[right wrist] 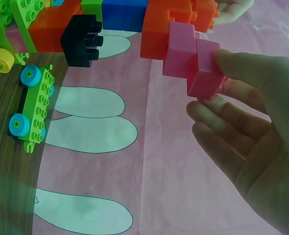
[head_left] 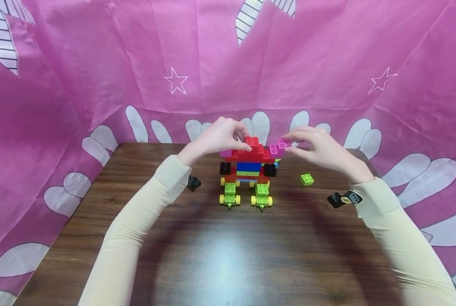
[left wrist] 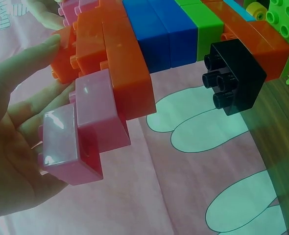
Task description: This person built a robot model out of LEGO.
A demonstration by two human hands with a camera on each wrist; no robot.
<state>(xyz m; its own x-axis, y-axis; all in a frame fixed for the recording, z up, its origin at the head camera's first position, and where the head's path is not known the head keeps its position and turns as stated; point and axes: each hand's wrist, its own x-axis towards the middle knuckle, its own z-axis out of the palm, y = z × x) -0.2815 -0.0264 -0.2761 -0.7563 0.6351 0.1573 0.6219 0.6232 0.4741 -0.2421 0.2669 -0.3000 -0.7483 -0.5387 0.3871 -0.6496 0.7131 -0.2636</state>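
A toy-brick figure stands on the table, with a blue brick (head_left: 249, 168) in its middle and green wheeled bases (head_left: 262, 191) with yellow wheels below. My left hand (head_left: 224, 135) holds the red brick (head_left: 252, 140) at the top between thumb and fingers. At the right shoulder, my right hand (head_left: 319, 146) pinches the outer pink brick (right wrist: 206, 68); a second pink brick (right wrist: 179, 49) joins it to the red row. Matching pink bricks (left wrist: 98, 107) step out on the left side, near my left palm. Black bricks (head_left: 270, 170) stick out on both sides.
A loose green brick (head_left: 306, 179) lies right of the figure. Behind it is a green wheeled base (right wrist: 39, 105) with blue wheels, mostly hidden in the head view. A pink curtain (head_left: 220, 55) hangs around the brown wooden table (head_left: 182, 255).
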